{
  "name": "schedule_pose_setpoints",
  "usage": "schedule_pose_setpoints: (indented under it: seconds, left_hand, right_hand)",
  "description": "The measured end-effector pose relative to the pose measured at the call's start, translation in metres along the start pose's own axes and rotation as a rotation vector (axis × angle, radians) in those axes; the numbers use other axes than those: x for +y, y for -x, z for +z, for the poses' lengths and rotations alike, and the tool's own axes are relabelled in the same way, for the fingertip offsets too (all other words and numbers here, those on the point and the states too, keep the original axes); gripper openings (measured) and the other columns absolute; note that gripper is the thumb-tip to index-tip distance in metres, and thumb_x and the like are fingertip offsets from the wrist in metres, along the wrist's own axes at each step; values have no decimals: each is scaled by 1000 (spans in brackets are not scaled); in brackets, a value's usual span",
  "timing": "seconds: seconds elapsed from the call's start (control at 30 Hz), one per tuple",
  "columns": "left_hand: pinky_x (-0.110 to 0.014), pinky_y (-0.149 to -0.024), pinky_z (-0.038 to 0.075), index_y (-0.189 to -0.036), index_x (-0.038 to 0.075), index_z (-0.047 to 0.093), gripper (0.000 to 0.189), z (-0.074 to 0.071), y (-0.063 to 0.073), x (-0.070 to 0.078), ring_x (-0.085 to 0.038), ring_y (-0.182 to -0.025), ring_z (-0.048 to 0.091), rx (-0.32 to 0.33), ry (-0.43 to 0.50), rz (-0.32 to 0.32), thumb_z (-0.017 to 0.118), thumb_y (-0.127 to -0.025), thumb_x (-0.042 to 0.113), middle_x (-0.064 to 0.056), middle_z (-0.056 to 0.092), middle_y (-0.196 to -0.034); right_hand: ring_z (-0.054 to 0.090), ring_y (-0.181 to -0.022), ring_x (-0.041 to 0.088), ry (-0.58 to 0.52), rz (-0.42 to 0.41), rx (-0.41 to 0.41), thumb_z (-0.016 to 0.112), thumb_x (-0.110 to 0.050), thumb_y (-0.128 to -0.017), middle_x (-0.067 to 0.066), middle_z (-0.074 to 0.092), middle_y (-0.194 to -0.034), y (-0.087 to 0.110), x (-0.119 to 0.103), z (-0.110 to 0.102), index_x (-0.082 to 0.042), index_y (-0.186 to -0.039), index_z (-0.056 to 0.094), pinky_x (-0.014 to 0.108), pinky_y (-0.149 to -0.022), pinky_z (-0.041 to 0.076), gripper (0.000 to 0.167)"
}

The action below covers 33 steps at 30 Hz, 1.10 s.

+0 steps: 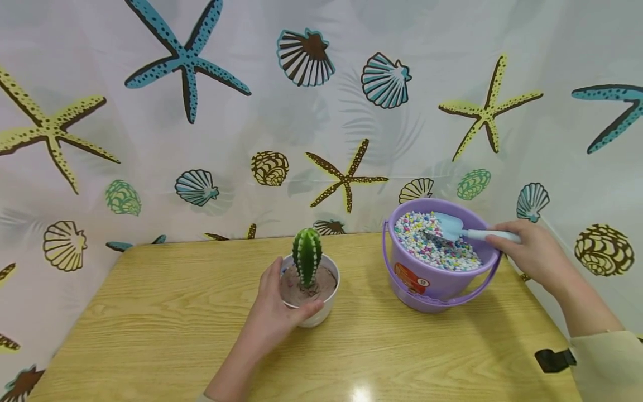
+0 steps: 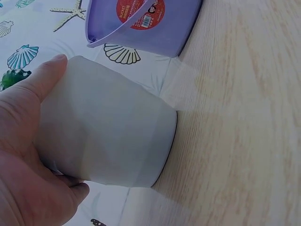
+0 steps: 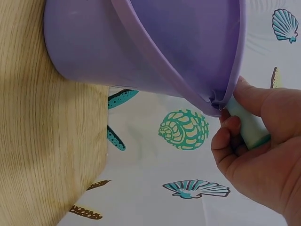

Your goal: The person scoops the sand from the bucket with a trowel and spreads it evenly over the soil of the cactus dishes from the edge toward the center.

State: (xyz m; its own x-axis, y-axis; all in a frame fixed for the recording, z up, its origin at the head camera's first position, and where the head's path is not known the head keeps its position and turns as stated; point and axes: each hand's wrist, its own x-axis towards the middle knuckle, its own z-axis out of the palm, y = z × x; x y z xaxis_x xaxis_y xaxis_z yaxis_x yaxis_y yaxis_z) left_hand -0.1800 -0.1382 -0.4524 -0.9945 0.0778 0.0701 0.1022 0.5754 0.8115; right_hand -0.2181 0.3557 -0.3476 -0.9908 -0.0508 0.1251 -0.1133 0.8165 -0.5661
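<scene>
A green cactus [image 1: 307, 258] stands upright in brown soil inside a white pot [image 1: 321, 315] on the table. My left hand [image 1: 275, 307] grips this pot around its rim, thumb at the near side; the left wrist view shows the hand [image 2: 35, 127] against the pot's plain wall [image 2: 108, 127]. To the right, a purple bucket [image 1: 432, 287] holds many small multicoloured pebbles [image 1: 427, 240]. My right hand [image 1: 540, 251] holds the handle of a light blue toy shovel [image 1: 449, 226], whose blade lies in the pebbles. In the right wrist view, fingers curl round the handle [image 3: 251, 125] beside the bucket's rim.
The wooden table [image 1: 176, 312] carries the pot and bucket. A white cloth [image 1: 301, 123] printed with starfish and shells hangs behind and at the sides. The bucket's purple handle [image 1: 472, 296] hangs down its front. A black strap piece [image 1: 552, 360] is by the right sleeve.
</scene>
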Motion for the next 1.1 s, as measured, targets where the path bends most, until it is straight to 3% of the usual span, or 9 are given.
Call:
schedule_pose_setpoints:
  seconds: [0.13, 0.37, 0.77, 0.9, 1.1]
  left_hand:
    - [-70, -120, 39, -177, 8, 10, 133, 0, 1, 0, -53, -158, 32, -1, 4, -2, 90, -87, 64, -24, 14, -180]
    - [-69, -121, 39, -177, 8, 10, 131, 1, 1, 0, -52, -158, 32, 1, 8, 0, 91, -88, 61, -23, 15, -180]
    - [-69, -120, 40, -177, 7, 12, 133, 1, 1, 0, -52, -158, 33, 8, 6, 1, 91, -86, 63, -24, 17, -179]
    - [-69, -121, 39, -177, 6, 12, 133, 1, 1, -1, -52, -158, 33, 9, 7, 6, 91, -86, 63, -25, 18, -178]
    - [-69, -121, 38, -177, 6, 12, 133, 0, 1, -2, -52, -158, 32, 12, 8, 9, 91, -86, 64, -25, 18, -179]
  right_hand:
    - [56, -110, 37, -13, 12, 18, 63, -40, -115, 30, 59, -143, 3, 0, 2, 6, -137, 71, 37, -71, 51, 52]
    - [52, -125, 42, -61, 42, 28, 63, -39, -115, 31, 55, -150, 7, 1, 5, 7, -140, 69, 45, -88, 45, 53]
    - [53, -123, 42, -77, 55, 59, 62, -40, -115, 29, 57, -146, 13, -1, 8, 7, -142, 68, 45, -89, 46, 55]
    - [54, -115, 38, -62, 63, 72, 62, -42, -115, 28, 58, -143, 16, -2, 8, 6, -141, 69, 41, -83, 47, 55]
    - [58, -89, 28, -64, 82, 90, 61, -44, -115, 24, 59, -138, 20, -5, 9, 4, -141, 70, 32, -63, 53, 55]
